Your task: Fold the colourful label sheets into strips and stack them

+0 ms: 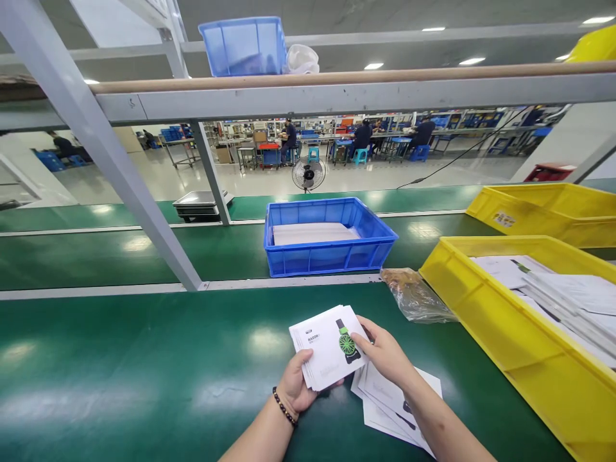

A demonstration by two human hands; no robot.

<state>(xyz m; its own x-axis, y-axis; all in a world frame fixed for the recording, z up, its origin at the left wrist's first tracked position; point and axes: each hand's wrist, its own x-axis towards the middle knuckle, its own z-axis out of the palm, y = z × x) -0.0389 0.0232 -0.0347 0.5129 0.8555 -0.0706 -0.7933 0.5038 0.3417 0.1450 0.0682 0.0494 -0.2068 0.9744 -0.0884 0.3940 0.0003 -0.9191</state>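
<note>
A small stack of white printed booklets [327, 346] is held above the green work surface; the top cover shows a green and black device and the word RAZOR. My left hand [298, 380] grips the stack from its lower left, thumb on top and fingers underneath. On the right side, my right hand [385, 350] pinches the stack's edge, thumb on the cover and fingers behind. Beneath my right forearm lie several loose white booklets [385, 404], fanned out and partly hidden by the arm.
Ahead stands a blue bin [332, 256] with white papers inside. To the right, a yellow bin [481, 321] holds more booklets, with another yellow bin [543, 205] behind. A clear plastic bag [416, 298] lies between. A grey post [139, 192] rises at left.
</note>
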